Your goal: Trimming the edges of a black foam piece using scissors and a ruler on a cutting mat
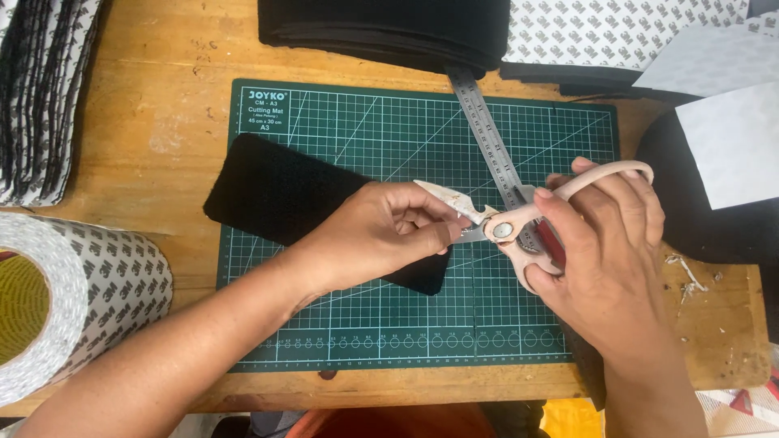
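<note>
Looking down from the head camera, the right hand (604, 251) at 3 o'clock grips a pair of pale-handled scissors (507, 223), fingers curled through the loops, blades parted and aimed toward 9 o'clock. The left hand (381, 231), near centre, is pressed together, its fingertips pinching the near end of a black fabric strip (276, 195) right at the blades. The strip lies flat on the green cutting mat (365, 324), running from 10 o'clock down to the centre.

As a judgement, the left fingertips sit very close to the cutting edge, so a hasty closing could nick them. The soft strip could also bunch or skew between the blades, since only one end is held, giving a ragged or slanted edge. The steel ruler (487, 130) lies loose under the scissors, pointing to 12 o'clock, and might get knocked aside.

The strip looks fuzzy and matte, a long rectangle with soft edges. The mat is smooth, printed with a fine white grid. The ruler is thin, bright metal. The scissor blades appear worn and blotchy. At 8 o'clock stands a large roll of patterned tape (89, 292), glossy and cylindrical. A folded black stack (381, 28) sits at 12 o'clock, and the wooden table (170, 105) is scuffed and grainy.
</note>
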